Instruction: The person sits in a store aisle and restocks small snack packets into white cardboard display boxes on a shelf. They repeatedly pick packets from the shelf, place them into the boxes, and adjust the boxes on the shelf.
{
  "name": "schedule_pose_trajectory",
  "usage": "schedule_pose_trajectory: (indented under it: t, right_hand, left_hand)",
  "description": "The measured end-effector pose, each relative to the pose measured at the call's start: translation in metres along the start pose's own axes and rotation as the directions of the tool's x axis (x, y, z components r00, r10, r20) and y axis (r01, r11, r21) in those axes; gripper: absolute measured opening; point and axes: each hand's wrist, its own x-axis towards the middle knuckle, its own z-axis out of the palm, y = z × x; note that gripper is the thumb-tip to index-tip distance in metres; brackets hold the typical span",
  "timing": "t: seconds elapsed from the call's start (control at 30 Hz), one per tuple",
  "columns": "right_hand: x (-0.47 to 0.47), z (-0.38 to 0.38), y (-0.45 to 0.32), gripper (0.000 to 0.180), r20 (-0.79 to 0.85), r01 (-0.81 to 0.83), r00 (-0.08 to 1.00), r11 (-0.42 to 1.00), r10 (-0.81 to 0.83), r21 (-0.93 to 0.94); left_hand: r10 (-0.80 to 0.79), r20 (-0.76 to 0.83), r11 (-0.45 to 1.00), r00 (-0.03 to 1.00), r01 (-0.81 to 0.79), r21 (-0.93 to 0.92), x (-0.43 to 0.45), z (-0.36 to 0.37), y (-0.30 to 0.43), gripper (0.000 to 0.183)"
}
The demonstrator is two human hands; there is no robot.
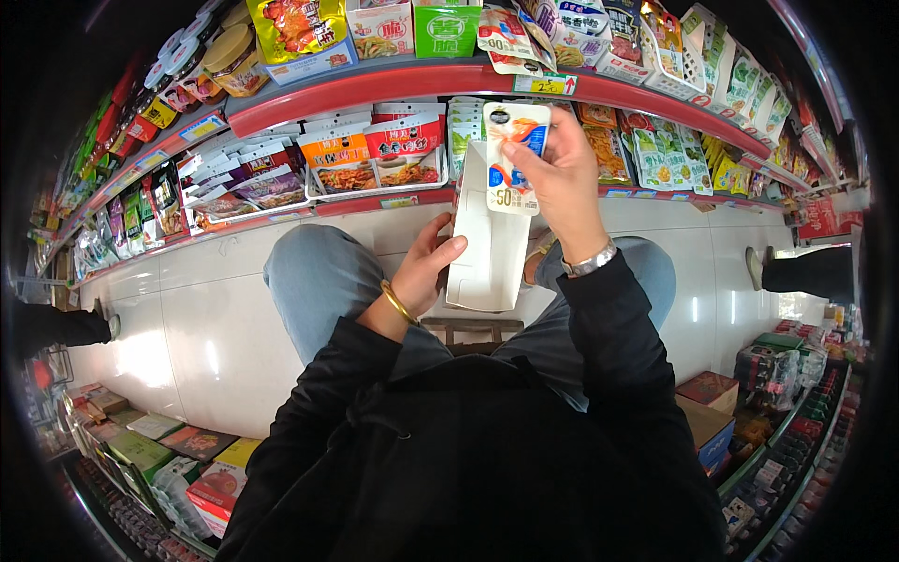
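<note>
My left hand (426,270) grips the left side of a white cardboard display box (484,263), its thumb over the near rim. The box is tilted, and the part of its inside that shows holds nothing. A flat white snack packet (518,158) with blue and orange print is pinched between the thumb and fingers of my right hand (558,165). That packet stands over the far right end of the box and covers part of it. Beyond my hands, several red and orange food pouches (404,151) stand in a white plastic basket (414,181) on the lower shelf.
A red-edged upper shelf (414,83) runs across just beyond my hands, with packets (513,38) overhanging its edge. Jars (235,60) stand at its left. Cartons (211,492) are stacked behind me at left. Other people's legs show at the left (63,323) and right (808,272).
</note>
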Motion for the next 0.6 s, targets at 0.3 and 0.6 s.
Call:
schedule_pose_trajectory:
  t: [0.3, 0.6]
  right_hand:
    - [0.018, 0.002, 0.019, 0.032, 0.002, -0.013, 1.0, 0.999, 0.013, -0.044]
    - [0.027, -0.025, 0.042, 0.014, 0.079, 0.077, 0.996, 0.89, -0.046, -0.449]
  left_hand:
    - [-0.009, -0.004, 1.0, 1.0, 0.009, 0.017, 0.0, -0.001, 0.001, 0.077]
    - [0.005, -0.019, 1.0, 1.0, -0.005, -0.004, 0.0, 0.0, 0.001, 0.076]
